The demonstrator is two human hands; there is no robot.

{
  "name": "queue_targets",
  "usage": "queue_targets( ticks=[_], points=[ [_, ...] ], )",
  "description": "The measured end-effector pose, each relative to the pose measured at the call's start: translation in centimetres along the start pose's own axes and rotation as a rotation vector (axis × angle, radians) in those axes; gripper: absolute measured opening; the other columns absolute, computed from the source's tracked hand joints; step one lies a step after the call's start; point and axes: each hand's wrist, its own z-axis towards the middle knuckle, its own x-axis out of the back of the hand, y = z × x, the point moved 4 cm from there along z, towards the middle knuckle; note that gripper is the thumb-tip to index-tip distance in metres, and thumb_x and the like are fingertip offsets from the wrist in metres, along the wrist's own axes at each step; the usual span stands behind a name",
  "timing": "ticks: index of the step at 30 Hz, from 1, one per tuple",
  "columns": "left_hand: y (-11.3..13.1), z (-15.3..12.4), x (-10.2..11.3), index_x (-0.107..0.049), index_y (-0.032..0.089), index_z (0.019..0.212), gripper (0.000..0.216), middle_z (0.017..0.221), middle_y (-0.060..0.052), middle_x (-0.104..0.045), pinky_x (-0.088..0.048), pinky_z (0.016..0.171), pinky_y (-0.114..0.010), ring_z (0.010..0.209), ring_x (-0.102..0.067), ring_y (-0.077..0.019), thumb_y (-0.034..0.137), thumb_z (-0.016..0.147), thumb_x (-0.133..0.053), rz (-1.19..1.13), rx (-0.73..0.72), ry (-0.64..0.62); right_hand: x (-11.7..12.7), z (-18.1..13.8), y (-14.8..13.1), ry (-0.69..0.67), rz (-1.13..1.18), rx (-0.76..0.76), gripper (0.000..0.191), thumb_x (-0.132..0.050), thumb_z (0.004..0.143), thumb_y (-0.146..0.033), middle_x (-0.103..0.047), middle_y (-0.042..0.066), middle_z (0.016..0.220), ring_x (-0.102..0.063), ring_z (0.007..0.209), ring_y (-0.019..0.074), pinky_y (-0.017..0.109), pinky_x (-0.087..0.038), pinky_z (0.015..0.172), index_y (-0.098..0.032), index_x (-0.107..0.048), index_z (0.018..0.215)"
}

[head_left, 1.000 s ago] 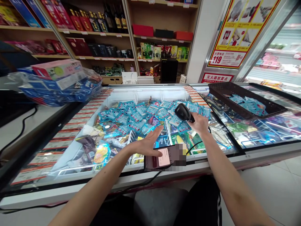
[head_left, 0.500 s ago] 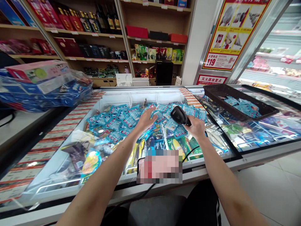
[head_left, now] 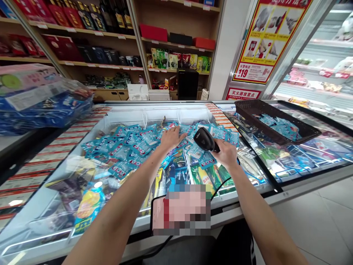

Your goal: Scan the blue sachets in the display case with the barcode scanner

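My right hand is wrapped round the handle of a black barcode scanner, whose head points left over the packets. A black cable runs down from the scanner. My left hand reaches over several small blue packets, palm down, its fingers stretched out and the thumb apart. Whether its fingertips press on a packet I cannot tell. The packets lie scattered on the glass top of a chest freezer. Near the front edge, between my forearms, is a phone-like device, mostly blurred over.
On the right part of the freezer stands a brown basket with more blue packets in it. Plastic-wrapped boxes are stacked at the left. Behind stand shelves of bottles, boxes and bags. A fire-safety poster hangs at the back right.
My left hand has turned flatter over the packets. The scanner, still in my right hand, has shifted slightly. The view has moved a little, so most things sit further left.
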Motion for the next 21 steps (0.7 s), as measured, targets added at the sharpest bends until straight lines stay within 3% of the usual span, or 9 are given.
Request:
queue_targets(
  ticks=[4, 9, 15, 21],
  points=[
    [-1.2, -1.2, 1.0, -0.044, 0.016, 0.131, 0.062, 0.128, -0.013, -0.054, -0.039, 0.094, -0.038, 0.116, -0.051, -0.0251, 0.053, 0.093, -0.013, -0.051, -0.029, 0.084, 0.0, -0.1, -0.2, -0.023, 0.016, 0.018, 0.027, -0.053, 0.084, -0.038, -0.068, 0.004, 0.082, -0.062, 0.073, 0.0179, 0.025, -0.039, 0.063, -0.02, -0.063, 0.103],
    [-2.3, -2.9, 1.6, -0.06, 0.018, 0.109, 0.07, 0.115, -0.012, -0.06, -0.037, 0.096, -0.041, 0.109, -0.053, -0.0285, 0.074, 0.078, -0.032, 0.061, -0.063, 0.01, 0.1, -0.2, -0.4, -0.025, 0.033, 0.018, 0.03, -0.056, 0.082, -0.038, -0.069, 0.005, 0.085, -0.063, 0.074, 0.0187, 0.026, -0.039, 0.063, -0.02, -0.062, 0.105],
    [-1.1, -4.1, 2.7, -0.057, 0.018, 0.112, 0.076, 0.118, -0.012, -0.059, -0.014, 0.109, -0.051, 0.116, -0.048, -0.0312, 0.077, 0.064, -0.05, 0.144, -0.135, -0.04, 0.2, -0.5, -0.6, -0.025, 0.031, 0.043, 0.027, -0.056, 0.081, -0.035, -0.069, 0.005, 0.083, -0.062, 0.074, 0.0176, 0.025, -0.039, 0.063, -0.019, -0.064, 0.102],
    [-0.2, -5.4, 3.8, -0.043, 0.019, 0.126, 0.085, 0.123, -0.013, -0.054, -0.028, 0.101, -0.046, 0.116, -0.047, -0.0327, 0.068, 0.06, -0.064, 0.061, -0.141, 0.032, 0.1, -0.7, -0.8, -0.025, 0.036, 0.078, 0.026, -0.054, 0.082, -0.031, -0.068, 0.003, 0.082, -0.062, 0.073, 0.0176, 0.026, -0.039, 0.064, -0.02, -0.063, 0.103]
  ],
)
